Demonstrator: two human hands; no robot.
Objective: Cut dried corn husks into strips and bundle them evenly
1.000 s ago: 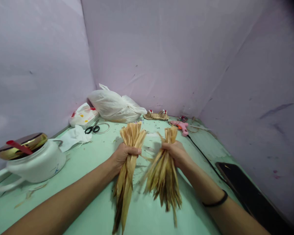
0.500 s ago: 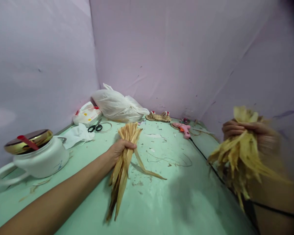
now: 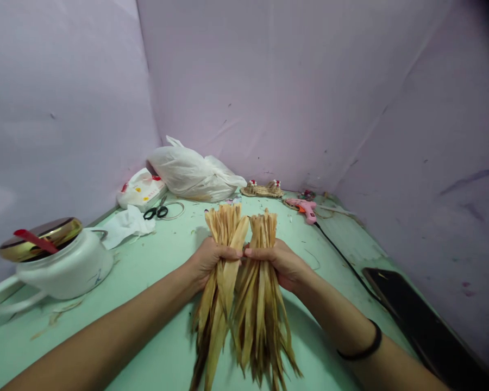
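Note:
My left hand [image 3: 208,262] is closed round a bundle of dried corn husk strips [image 3: 217,304], the thumb lying across its front. Beside it, my right hand [image 3: 286,265] grips a second bundle of dried corn husk strips [image 3: 261,320] in the same way. Both bundles are held upright over the table, trimmed ends up and long, darker ends hanging down. The thumb tips nearly meet between them. Fingers behind the bundles are hidden.
On the pale green table [image 3: 158,293], a white pot [image 3: 71,269] stands at left. Scissors [image 3: 157,210], a tissue pack [image 3: 142,191], a white plastic bag [image 3: 193,174] and a woven piece [image 3: 263,189] lie at the back. A pink glue gun [image 3: 305,209] and a dark tray-like object [image 3: 415,315] are at right.
My right hand has come in from the far right with its husk bundle, beside the left one. The left bundle has shifted slightly right, and a loose strip now lies along it.

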